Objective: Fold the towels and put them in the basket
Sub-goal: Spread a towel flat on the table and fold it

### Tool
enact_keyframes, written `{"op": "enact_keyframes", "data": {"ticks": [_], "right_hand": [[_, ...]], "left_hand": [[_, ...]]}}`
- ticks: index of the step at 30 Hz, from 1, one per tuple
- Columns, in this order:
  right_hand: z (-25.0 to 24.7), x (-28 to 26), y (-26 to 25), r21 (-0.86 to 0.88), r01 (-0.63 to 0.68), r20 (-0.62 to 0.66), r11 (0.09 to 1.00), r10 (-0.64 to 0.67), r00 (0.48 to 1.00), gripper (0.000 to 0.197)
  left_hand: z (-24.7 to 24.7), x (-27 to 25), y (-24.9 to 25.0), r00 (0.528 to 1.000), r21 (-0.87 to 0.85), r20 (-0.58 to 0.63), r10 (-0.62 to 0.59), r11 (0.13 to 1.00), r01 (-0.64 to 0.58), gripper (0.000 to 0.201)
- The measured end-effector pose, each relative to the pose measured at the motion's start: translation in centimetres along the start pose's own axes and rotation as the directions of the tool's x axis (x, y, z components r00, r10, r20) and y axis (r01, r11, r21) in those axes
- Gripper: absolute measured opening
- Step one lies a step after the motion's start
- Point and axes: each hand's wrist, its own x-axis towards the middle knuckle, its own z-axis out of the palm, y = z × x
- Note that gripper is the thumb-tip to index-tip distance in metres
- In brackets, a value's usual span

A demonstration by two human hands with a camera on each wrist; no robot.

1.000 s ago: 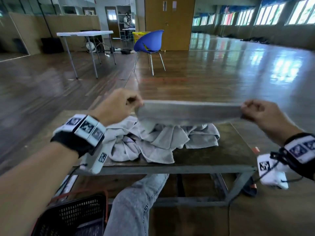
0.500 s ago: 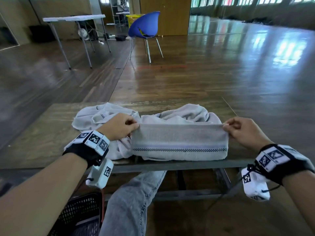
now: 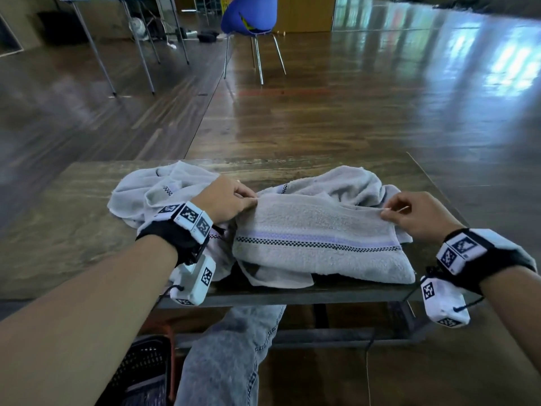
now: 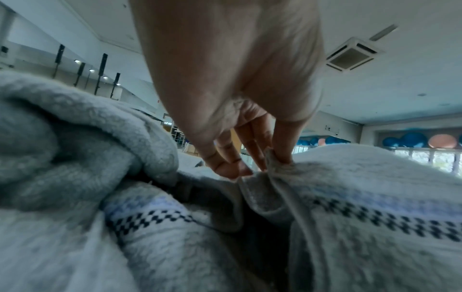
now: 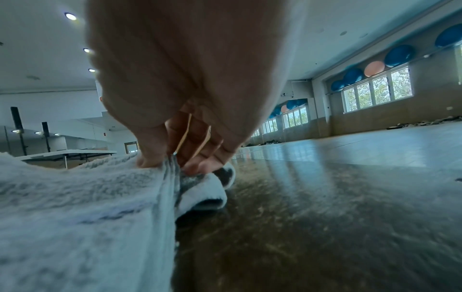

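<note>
Lowered since the earlier frames: the folded towel (image 3: 319,244), held stretched in the air a second ago, now lies on top of the loose towel pile (image 3: 164,189) at mid-frame, its checkered stripe facing the camera. Head view has also tipped down; the blue chair (image 3: 248,13) sits at the top edge.

Left hand (image 3: 225,200) pinches the towel's upper left corner between thumb and fingertips (image 4: 282,156); the left wrist view shows doubled edges gathered in that pinch. Right hand (image 3: 415,213) pinches the upper right corner the same way, thumb on top, fingers (image 5: 200,168) beneath the edge. Neither has let go.

Towel rests on the table (image 3: 58,230), lower centre of the frame, partly overhanging the near edge. Basket (image 3: 140,373) is at lower left, below the table beside the knee; its contents can't be made out.

Judgement: first fold is set down. Likely one more fold across, then the transfer to the basket. Pile underneath remains unfolded, so the task is early.
</note>
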Motion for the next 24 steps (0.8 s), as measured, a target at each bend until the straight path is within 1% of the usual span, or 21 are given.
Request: {"op": "enact_keyframes", "data": {"ticks": [4, 6, 7, 9, 11, 13, 16, 18, 20, 21, 23, 24], "right_hand": [[-0.1, -0.2, 0.1, 0.035, 0.014, -0.030, 0.999, -0.013, 0.999, 0.009], [-0.4, -0.5, -0.1, 0.016, 0.026, -0.033, 1.000, -0.025, 0.999, 0.009], [-0.5, -0.7, -0.2, 0.004, 0.030, -0.041, 1.000, -0.030, 0.999, 0.009], [-0.6, -1.0, -0.4, -0.011, 0.028, -0.064, 1.000, -0.028, 0.998, 0.009], [-0.9, -1.4, -0.8, -0.016, 0.029, -0.083, 0.999, -0.030, 0.996, 0.009], [-1.6, -1.6, -1.1, -0.013, 0.029, -0.105, 0.999, -0.030, 0.994, 0.009], [-3.6, -1.5, -1.9, 0.020, 0.035, -0.123, 0.999, -0.032, 0.992, 0.008], [-5.7, -1.0, -2.8, 0.067, 0.060, -0.178, 0.996, -0.047, 0.983, 0.009], [-7.9, -0.6, -4.3, 0.153, 0.128, -0.293, 0.980, -0.079, 0.953, 0.014], [-9.0, -0.6, -5.2, 0.183, 0.183, -0.377, 0.966, -0.103, 0.920, 0.016], [-11.0, -1.0, -7.0, 0.255, 0.301, -0.527, 0.919, -0.129, 0.840, 0.013], [-11.7, -1.4, -7.6, 0.286, 0.352, -0.566, 0.891, -0.139, 0.813, 0.010]], "left_hand": [[0.2, 0.3, 0.4, 0.996, 0.056, 0.070, 0.050, 0.997, -0.053, 0.016], [0.3, 0.2, 0.7, 0.993, 0.095, 0.116, 0.026, 0.995, -0.037, 0.017], [0.3, 0.2, 0.8, 0.993, 0.118, 0.120, 0.006, 0.993, -0.020, 0.017], [0.1, 0.1, 1.1, 0.996, 0.144, 0.087, -0.010, 0.990, -0.003, 0.017], [-0.2, -0.2, 1.4, 0.999, 0.166, 0.029, 0.027, 0.986, -0.031, 0.016], [-0.9, -0.4, 1.9, 0.998, 0.178, 0.001, 0.063, 0.982, -0.062, 0.016], [-3.1, -0.8, 3.4, 0.994, 0.202, -0.009, 0.105, 0.974, -0.101, 0.015], [-5.3, -1.1, 5.1, 0.988, 0.203, -0.063, 0.142, 0.971, -0.126, 0.015], [-7.4, -1.4, 6.9, 0.965, 0.188, -0.170, 0.200, 0.968, -0.167, 0.015], [-8.4, -1.5, 7.8, 0.941, 0.186, -0.241, 0.238, 0.963, -0.196, 0.015], [-9.9, -1.9, 9.3, 0.864, 0.185, -0.395, 0.311, 0.948, -0.257, 0.015], [-10.4, -2.1, 9.8, 0.820, 0.177, -0.463, 0.336, 0.942, -0.286, 0.015]]}}
